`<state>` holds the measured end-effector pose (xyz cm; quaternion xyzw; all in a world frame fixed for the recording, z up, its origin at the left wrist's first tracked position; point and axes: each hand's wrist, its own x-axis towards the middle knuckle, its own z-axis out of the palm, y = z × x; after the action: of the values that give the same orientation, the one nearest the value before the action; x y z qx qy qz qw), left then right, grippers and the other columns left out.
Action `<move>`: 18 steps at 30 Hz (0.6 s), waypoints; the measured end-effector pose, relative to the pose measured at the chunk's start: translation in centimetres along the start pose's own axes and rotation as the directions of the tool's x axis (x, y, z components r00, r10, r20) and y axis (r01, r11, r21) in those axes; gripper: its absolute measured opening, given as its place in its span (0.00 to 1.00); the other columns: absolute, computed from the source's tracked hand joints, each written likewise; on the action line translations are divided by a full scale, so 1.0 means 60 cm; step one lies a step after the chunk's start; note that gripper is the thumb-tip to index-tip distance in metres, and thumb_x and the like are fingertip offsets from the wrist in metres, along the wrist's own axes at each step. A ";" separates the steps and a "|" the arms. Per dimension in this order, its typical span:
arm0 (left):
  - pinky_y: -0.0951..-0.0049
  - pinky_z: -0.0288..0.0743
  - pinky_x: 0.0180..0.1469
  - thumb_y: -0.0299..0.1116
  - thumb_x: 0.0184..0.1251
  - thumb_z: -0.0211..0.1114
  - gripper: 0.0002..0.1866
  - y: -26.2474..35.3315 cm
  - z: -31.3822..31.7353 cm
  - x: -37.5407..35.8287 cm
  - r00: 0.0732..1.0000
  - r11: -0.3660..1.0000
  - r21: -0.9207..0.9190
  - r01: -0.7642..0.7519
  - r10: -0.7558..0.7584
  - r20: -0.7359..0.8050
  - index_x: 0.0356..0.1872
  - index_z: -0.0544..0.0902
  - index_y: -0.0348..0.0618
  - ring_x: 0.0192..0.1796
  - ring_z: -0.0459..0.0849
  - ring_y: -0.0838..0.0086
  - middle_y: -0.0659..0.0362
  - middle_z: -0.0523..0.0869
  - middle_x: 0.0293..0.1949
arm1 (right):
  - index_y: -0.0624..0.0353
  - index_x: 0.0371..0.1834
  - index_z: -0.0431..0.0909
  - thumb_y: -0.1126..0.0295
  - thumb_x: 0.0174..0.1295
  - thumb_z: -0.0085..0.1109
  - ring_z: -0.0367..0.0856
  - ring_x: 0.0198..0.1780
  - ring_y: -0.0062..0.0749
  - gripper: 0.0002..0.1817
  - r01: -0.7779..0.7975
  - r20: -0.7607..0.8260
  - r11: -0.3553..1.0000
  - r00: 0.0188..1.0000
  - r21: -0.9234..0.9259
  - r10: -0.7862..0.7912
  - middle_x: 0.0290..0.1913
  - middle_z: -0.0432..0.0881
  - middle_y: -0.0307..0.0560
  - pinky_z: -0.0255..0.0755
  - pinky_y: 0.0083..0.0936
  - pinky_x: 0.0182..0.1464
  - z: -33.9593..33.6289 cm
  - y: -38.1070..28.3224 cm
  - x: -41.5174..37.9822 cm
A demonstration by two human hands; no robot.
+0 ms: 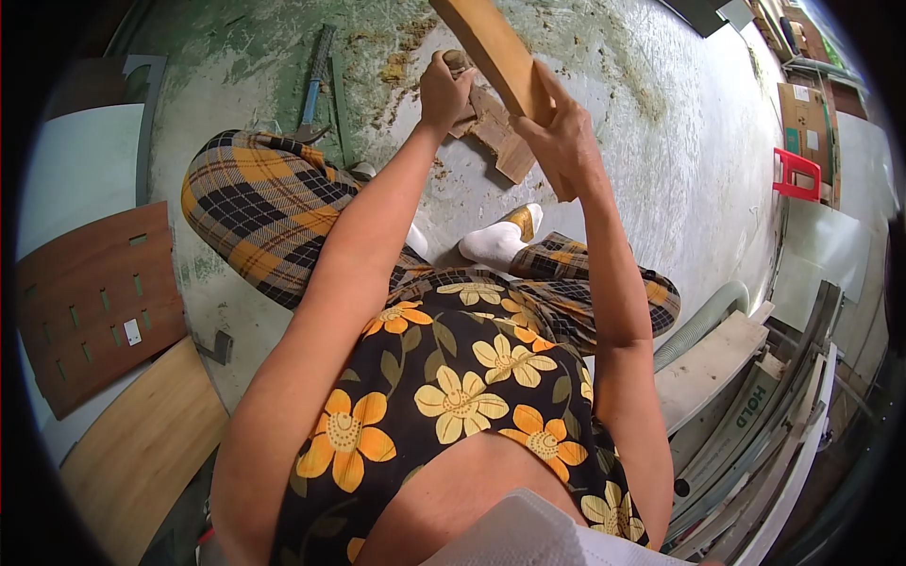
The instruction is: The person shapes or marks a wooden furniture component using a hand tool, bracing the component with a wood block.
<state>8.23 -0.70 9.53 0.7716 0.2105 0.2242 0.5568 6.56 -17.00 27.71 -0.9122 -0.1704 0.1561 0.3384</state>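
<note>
My right hand (pixel 563 132) is wrapped round a long light-brown wooden board (pixel 495 57), which is tilted and runs up past the top edge of the view. To its left, my left hand (pixel 444 91) is closed round the rounded end of a small brown wooden piece (pixel 456 62). Just below and between the hands, a rough, dark-edged piece of wood (pixel 502 140) lies over the floor. Whether it is joined to the piece in my left hand cannot be made out.
A hammer (pixel 311 90) with a blue handle lies on the floor (pixel 651 179) beyond my bent knee. Slotted brown panel (pixel 104 307) stands at left. A red stool (pixel 798 175), a cardboard box (pixel 809 123) and long boards (pixel 708 363) are at right.
</note>
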 end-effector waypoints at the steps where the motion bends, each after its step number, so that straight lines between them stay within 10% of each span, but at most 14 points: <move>1: 0.61 0.80 0.44 0.34 0.54 0.74 0.22 -0.002 0.000 0.000 1.000 1.000 0.008 -0.001 0.001 0.018 0.45 0.76 0.34 0.40 0.87 0.54 0.46 0.87 0.37 | 0.52 0.73 0.64 0.60 0.47 0.69 0.86 0.47 0.50 0.45 0.017 -0.030 1.000 0.999 -0.025 -0.018 0.47 0.84 0.66 0.78 0.36 0.51 -0.004 0.000 0.000; 18: 0.61 0.79 0.48 0.32 0.58 0.70 0.19 0.034 0.003 -0.010 0.997 0.996 0.071 0.056 -0.059 0.041 0.48 0.77 0.36 0.45 0.86 0.55 0.47 0.86 0.41 | 0.49 0.74 0.62 0.62 0.48 0.67 0.85 0.47 0.53 0.44 0.028 -0.006 0.991 1.000 -0.129 -0.029 0.47 0.84 0.64 0.78 0.38 0.51 0.019 0.012 -0.009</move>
<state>8.01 -1.79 11.37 0.7888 0.2283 0.1840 0.5403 5.79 -17.11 26.51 -0.9302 -0.1919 0.1362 0.2818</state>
